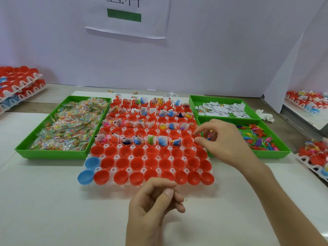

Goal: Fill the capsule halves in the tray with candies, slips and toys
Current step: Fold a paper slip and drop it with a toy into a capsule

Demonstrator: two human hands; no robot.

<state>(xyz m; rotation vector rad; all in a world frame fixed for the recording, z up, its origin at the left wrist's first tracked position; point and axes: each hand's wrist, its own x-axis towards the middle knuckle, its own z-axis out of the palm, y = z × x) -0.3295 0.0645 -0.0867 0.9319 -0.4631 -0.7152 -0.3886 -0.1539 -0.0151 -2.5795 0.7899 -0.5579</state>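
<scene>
**Work surface:** pale, matte table point(44, 201), backed by a plain white partition with a printed paper sheet point(127, 15) hung on it.

**Tray** point(106, 185): translucent white plastic with round pegs, at the centre of the table. It carried glossy red capsule halves point(122, 176), open side up, and two blue halves point(92, 162) at the front-left corner. Alternate rear rows held slips and small figures. The three front rows were bare cups.

**Left bin** point(53, 154): green, rectangular, touching the tray's left side, heaped with candies point(71, 121) in clear crinkled packets.

**Right bins:** the rear bin point(192, 102) held white printed slips point(221, 109). The front bin point(266, 153) held toys point(257, 137), spiky and multicoloured, partly hidden by the right hand.

**Right hand** point(229, 141): over the tray's right edge, fingers curled around a toy piece point(210, 135).

**Left hand** point(152, 205): just in front of the tray, overlapping its front edge. The fingers were curled with the thumb against the forefinger; whether it pinched anything could not be told.

**Surroundings:** stacked loaded trays at far left point(19, 84) and far right point(308, 102), and a crumpled tissue point(265, 116) beside the slips bin.
</scene>
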